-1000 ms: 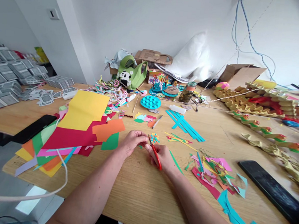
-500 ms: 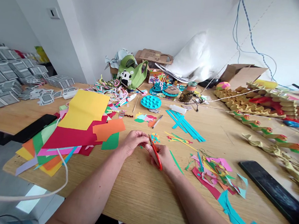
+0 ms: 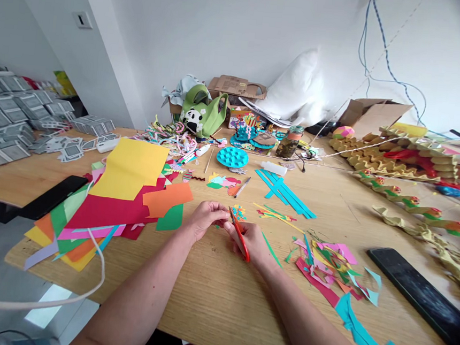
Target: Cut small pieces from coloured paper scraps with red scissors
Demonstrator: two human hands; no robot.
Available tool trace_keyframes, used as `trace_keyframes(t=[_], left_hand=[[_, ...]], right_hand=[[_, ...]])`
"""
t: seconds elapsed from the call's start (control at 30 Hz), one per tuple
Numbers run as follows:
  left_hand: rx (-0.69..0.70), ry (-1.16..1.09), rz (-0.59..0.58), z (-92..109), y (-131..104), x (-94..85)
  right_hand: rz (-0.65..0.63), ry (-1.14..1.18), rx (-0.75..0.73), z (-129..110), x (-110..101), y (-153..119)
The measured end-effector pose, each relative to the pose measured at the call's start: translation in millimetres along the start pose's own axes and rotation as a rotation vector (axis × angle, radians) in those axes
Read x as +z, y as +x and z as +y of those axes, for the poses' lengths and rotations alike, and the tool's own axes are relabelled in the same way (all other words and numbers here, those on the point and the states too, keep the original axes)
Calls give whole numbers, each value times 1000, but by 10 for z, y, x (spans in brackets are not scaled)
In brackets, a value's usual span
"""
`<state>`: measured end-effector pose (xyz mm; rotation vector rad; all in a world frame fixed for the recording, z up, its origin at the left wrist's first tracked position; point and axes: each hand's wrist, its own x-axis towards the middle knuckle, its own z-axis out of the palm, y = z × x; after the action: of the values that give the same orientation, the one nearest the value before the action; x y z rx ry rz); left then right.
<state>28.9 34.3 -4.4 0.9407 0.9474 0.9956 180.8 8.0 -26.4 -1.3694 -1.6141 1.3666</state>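
Note:
My right hand (image 3: 250, 240) is wrapped round a pair of scissors with orange-red handles (image 3: 244, 246). Their blades point up and away, close to the fingertips of my left hand (image 3: 206, 219). The left fingers are pinched together, and whatever they hold is too small and hidden to make out. Just beyond the scissors lies a little heap of tiny coloured paper bits (image 3: 239, 212). Thin yellow, green and red paper strips (image 3: 275, 214) lie to the right of it. A narrow green strip (image 3: 271, 249) rests beside my right wrist.
Coloured paper sheets (image 3: 129, 172) are piled at the left. Paper scraps (image 3: 330, 264) and a black phone (image 3: 416, 291) lie at the right. Farther back are blue strips (image 3: 282, 190), fish-shaped cutouts (image 3: 223, 181), a pen (image 3: 242, 187), a scalloped blue disc (image 3: 232, 156) and a jar (image 3: 289, 143).

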Motion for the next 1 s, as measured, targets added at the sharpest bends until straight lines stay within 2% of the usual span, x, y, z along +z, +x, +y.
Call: trace_keyframes(t=[1.0], left_hand=[[6,-61,32,-4,6,-4]], right_hand=[[3,12,16,24,2,12]])
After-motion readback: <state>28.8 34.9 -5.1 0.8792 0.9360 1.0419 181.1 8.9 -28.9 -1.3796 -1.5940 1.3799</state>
